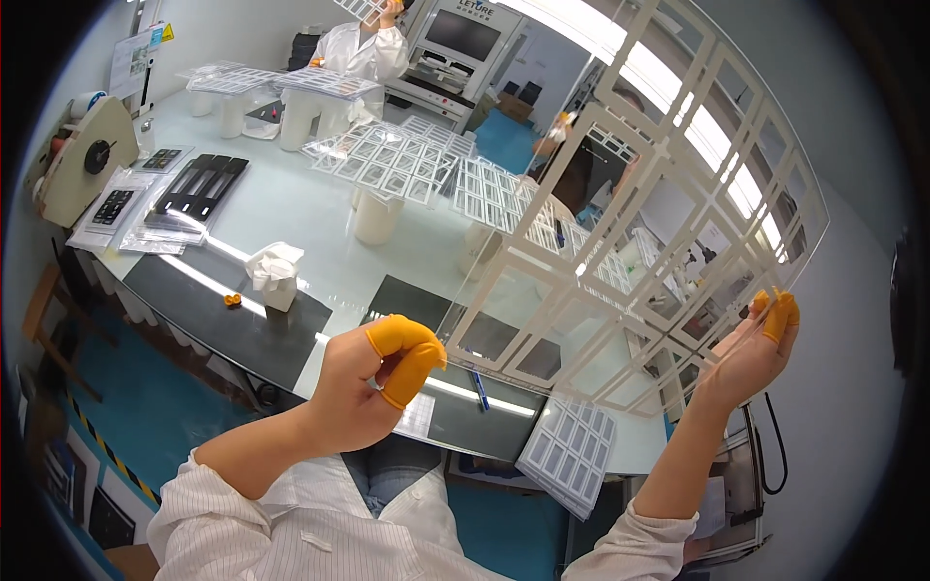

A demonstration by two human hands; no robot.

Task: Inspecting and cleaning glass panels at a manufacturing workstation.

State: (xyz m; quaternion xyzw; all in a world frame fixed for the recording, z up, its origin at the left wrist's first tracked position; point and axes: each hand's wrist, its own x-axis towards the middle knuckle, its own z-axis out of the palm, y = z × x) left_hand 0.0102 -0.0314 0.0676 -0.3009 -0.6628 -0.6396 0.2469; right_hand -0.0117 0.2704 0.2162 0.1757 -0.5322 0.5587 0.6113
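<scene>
Pinching its edges, left hand [356,395] and right hand [754,351] hold a clear sheet [584,273] tilted.

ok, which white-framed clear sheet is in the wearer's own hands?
The large foreground sheet, held up between the left hand and right hand; a co-worker holds another, and several others rest on white supports.

Garment: white coat [387,552] with fine, dark, evenly spaced stripes (a small pale tab [317,542] shows on the front). Sleeves [208,513]: same striped fabric, loose and creased. Left hand [360,387] and right hand [759,349]: each fitted with orange-yellow finger cots [411,376]. Trousers [399,472]: blue denim, visible below the coat front.
</scene>
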